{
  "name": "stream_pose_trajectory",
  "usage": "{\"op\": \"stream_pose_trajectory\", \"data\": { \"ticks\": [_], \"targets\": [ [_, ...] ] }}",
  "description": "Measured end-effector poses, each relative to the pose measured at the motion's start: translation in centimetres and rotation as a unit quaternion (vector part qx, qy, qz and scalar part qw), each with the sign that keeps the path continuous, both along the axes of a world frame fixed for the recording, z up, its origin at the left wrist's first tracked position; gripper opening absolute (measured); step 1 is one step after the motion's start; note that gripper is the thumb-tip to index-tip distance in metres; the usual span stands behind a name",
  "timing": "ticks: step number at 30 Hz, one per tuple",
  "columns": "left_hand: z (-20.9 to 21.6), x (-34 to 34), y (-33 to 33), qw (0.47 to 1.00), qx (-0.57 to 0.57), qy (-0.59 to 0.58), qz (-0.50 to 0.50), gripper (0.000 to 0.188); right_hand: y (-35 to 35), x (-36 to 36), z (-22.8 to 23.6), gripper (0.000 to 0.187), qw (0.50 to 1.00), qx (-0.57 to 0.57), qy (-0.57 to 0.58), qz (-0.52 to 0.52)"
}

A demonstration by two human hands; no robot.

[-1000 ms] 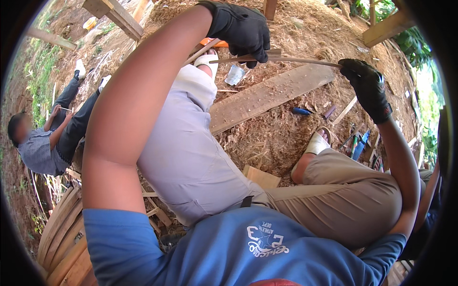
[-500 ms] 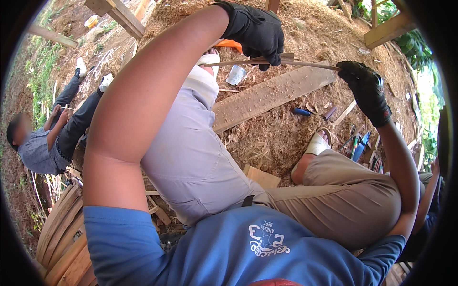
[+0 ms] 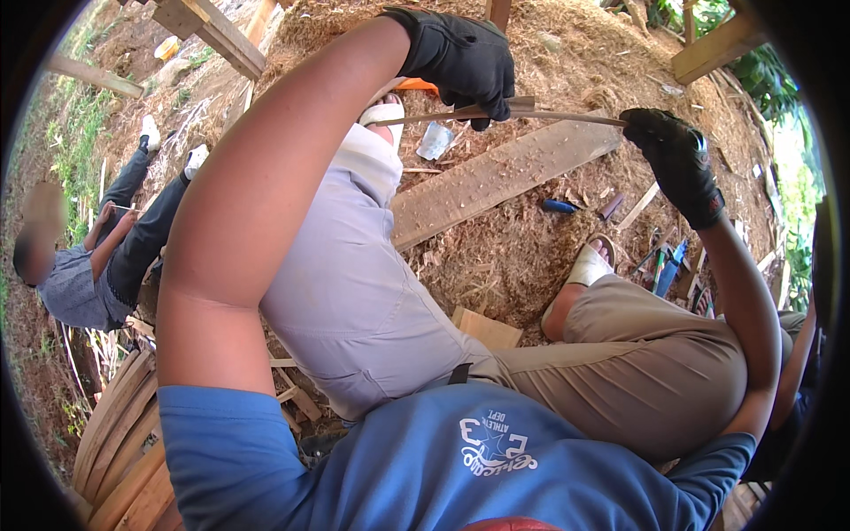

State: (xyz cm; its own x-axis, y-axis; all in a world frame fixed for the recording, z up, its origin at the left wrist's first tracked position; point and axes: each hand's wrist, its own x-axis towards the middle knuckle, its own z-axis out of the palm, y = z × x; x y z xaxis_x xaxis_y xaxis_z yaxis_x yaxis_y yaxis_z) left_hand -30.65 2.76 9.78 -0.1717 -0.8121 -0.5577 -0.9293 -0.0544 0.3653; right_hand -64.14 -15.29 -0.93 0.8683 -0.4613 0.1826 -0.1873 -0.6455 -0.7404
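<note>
Black gloves cover both my hands. My left hand (image 3: 469, 71) is closed around a small flat brown piece (image 3: 522, 103), whose exact kind I cannot make out. That piece lies against a thin wooden strip (image 3: 575, 117), which passes under my left fingers and sticks out beyond them. At the strip's right end, my right hand (image 3: 666, 164) grips it with closed fingers. The strip bows slightly upward between the hands. Below it, a wide wooden plank (image 3: 505, 181) sprinkled with shavings lies slanted on the ground.
Shavings cover the ground. A blue-handled tool (image 3: 560, 206) lies beyond my right foot, with more tools (image 3: 670, 268) by my right knee. Curved wooden pieces (image 3: 115, 425) are stacked at lower left. Another person (image 3: 84, 274) sits at far left; wooden beams (image 3: 722, 49) stand above.
My left hand has shifted slightly left with the brown piece along the strip. My right hand stays nearly in place. The person at left has moved their hands a little.
</note>
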Motion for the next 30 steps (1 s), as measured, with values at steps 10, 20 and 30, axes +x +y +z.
{"op": "stream_pose_trajectory", "data": {
  "ticks": [10, 20, 30],
  "targets": [
    [0.4, -0.3, 0.4, 1.0, -0.003, 0.008, -0.006, 0.033, 3.3, 1.3, 2.8, 0.024, 0.979, -0.193, 0.06, -0.039],
    [0.3, -0.7, 0.3, 0.997, -0.059, -0.031, -0.032, 0.032, 2.1, 0.6, 1.7, 0.028, 0.997, -0.014, 0.04, -0.061],
    [-0.2, -0.1, -0.2, 0.996, -0.045, -0.035, -0.064, 0.033, 2.8, 1.2, 2.5, 0.03, 0.987, -0.152, 0.047, -0.033]
  ]
}}
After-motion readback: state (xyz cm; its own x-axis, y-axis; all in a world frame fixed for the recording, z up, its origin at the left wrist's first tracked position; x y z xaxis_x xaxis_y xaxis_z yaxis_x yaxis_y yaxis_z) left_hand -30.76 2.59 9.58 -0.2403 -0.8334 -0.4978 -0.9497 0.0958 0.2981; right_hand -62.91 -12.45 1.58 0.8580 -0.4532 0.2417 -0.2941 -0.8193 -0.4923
